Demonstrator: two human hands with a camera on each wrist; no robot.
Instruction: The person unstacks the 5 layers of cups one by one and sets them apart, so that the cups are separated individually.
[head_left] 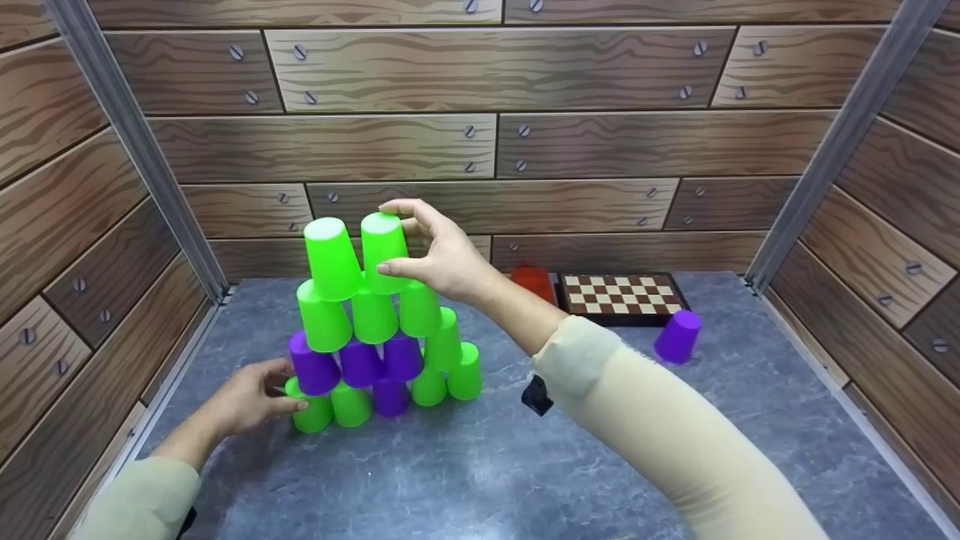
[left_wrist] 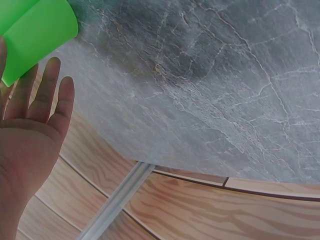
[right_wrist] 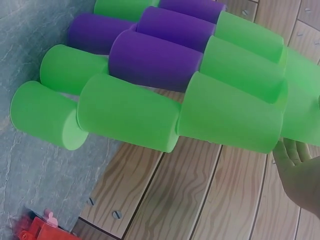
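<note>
The right hand (head_left: 439,255) pinches the top green cup (head_left: 382,251) on the cup pyramid (head_left: 375,337); the left hand (head_left: 251,397), fingers straight, steadies the bottom-left cup (head_left: 311,411); a sideways nudge could topple the leaning tiers.

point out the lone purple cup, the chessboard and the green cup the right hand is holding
lone purple cup (head_left: 678,337), head view, its side wall
chessboard (head_left: 619,295), head view, middle of the checkered top
green cup (head_left: 381,244), head view, its side, pinched by the right hand (head_left: 442,255)

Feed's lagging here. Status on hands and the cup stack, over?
Right hand grips top green cup on cup pyramid. Left hand open, fingers touching bottom-left green cup. Lone purple cup beside chessboard, apart from the stack.
</note>
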